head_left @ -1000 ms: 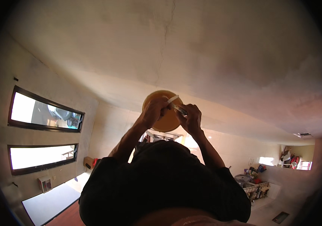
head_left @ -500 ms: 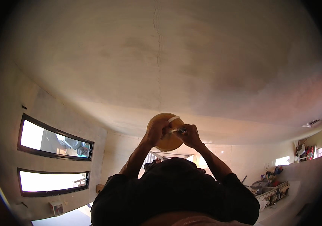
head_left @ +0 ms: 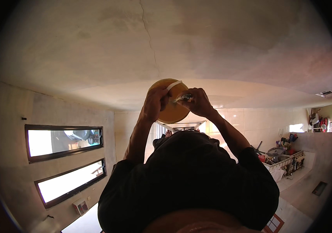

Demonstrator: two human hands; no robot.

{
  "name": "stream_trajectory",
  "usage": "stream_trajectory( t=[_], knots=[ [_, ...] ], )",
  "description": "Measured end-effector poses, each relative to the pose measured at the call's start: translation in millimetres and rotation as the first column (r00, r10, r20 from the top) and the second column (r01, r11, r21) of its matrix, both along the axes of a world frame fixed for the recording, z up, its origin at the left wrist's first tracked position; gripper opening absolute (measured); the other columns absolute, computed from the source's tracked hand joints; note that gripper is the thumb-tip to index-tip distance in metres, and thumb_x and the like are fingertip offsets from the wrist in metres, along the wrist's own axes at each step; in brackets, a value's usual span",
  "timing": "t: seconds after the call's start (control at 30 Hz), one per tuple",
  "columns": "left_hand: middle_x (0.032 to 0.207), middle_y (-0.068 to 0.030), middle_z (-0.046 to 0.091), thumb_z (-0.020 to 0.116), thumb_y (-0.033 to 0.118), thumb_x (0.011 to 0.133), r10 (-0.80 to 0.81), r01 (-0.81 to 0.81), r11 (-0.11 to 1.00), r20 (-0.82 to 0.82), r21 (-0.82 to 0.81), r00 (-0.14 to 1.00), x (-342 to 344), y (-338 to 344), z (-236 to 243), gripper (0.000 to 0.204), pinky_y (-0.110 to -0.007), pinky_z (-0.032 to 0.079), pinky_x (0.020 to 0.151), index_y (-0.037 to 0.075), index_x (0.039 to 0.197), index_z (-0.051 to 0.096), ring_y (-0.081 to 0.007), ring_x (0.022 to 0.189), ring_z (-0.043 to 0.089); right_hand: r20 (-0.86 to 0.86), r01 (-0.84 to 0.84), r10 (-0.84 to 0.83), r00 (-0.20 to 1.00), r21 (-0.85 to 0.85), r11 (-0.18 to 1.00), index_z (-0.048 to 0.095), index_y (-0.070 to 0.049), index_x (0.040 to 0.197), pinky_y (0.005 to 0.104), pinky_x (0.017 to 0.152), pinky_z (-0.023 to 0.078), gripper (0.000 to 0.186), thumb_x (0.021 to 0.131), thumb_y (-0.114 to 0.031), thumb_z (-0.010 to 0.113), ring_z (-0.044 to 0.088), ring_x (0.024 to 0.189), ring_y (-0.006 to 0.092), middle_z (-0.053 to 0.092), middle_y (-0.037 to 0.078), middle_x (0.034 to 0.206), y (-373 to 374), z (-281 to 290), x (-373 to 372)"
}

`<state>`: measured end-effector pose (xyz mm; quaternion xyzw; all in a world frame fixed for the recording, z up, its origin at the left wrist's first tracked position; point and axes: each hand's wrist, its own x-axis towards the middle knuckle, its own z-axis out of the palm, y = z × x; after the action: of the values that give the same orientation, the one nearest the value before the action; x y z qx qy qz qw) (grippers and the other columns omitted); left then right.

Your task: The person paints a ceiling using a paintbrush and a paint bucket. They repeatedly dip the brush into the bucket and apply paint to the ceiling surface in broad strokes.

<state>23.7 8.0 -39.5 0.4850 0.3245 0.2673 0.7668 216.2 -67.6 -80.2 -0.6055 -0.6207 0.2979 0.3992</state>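
Near the middle, my raised left hand (head_left: 155, 101) is closed at the left side of a round yellow, bucket-like container (head_left: 171, 113), its fingers around the lower end of a white strip (head_left: 175, 84) that crosses the container. To the right, my right hand (head_left: 197, 103) is closed on a small shiny object (head_left: 185, 97) over the container, with pale, blurred material at its tip; what exactly it is I cannot make out. My dark-sleeved forearms rise on both sides of my dark shirt.
A metal frame (head_left: 185, 126) shows beyond my body. A pale cracked surface (head_left: 115, 42) fills the upper view. Two dark-framed windows (head_left: 63, 141) are at left. At right stand a cluttered rack (head_left: 290, 163) with pots and utensils, and a recess (head_left: 317, 118) holding hanging items.
Against the frame half a second ago, my hands and the container sit higher in the picture, and the surrounding room has shifted. Both hands keep their hold.
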Motion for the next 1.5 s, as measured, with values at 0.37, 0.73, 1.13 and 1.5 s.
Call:
stream_trajectory(
  t=[0.37,0.73,1.13,1.5],
  knots=[
    [0.056,0.0063,0.038,0.044,0.021,0.097,0.000,-0.001,0.997,-0.006,-0.077,1.000,2,2,-3,0.026,-0.020,0.021,0.040,0.001,0.087,0.058,-0.0022,0.043,0.028,0.033,0.083,-0.086,0.996,0.083,0.993,0.074,-0.008,0.093,0.0367,0.071,0.051,0.023,0.073,-0.018,0.079,0.065,0.070,0.0244,0.068,0.010,0.075,-1,-13,-5],
    [0.057,0.0072,0.037,0.044,0.021,0.096,-0.012,0.011,0.994,-0.008,-0.108,1.000,0,4,-12,0.024,-0.020,0.020,0.040,0.004,0.088,0.058,-0.0015,0.044,0.027,0.027,0.020,-0.023,0.999,0.097,0.995,0.072,-0.003,0.095,0.0357,0.070,0.051,0.023,0.075,-0.012,0.076,0.064,0.068,0.0238,0.069,0.012,0.076,-6,-15,-6],
    [0.058,0.0077,0.034,0.044,0.020,0.097,0.100,-0.095,0.981,0.020,-0.169,0.995,3,-4,-20,0.023,-0.020,0.019,0.038,0.004,0.088,0.057,-0.0011,0.046,0.025,-0.428,0.091,-0.117,0.896,-0.080,0.993,0.073,0.000,0.097,0.0281,0.075,0.052,0.019,0.080,-0.009,0.074,0.066,0.079,0.0125,0.073,0.008,0.086,-41,-4,39],
    [0.057,0.0086,0.032,0.045,0.019,0.096,0.248,-0.242,0.956,0.021,-0.168,0.968,-3,-6,-25,0.020,-0.020,0.017,0.037,0.004,0.090,0.057,-0.0013,0.044,0.024,-0.626,0.617,-0.412,0.662,0.142,0.774,0.070,0.003,0.105,0.0235,0.075,0.049,0.024,0.083,-0.006,0.070,0.064,0.081,0.0126,0.071,0.008,0.087,-59,1,167]
  ],
)
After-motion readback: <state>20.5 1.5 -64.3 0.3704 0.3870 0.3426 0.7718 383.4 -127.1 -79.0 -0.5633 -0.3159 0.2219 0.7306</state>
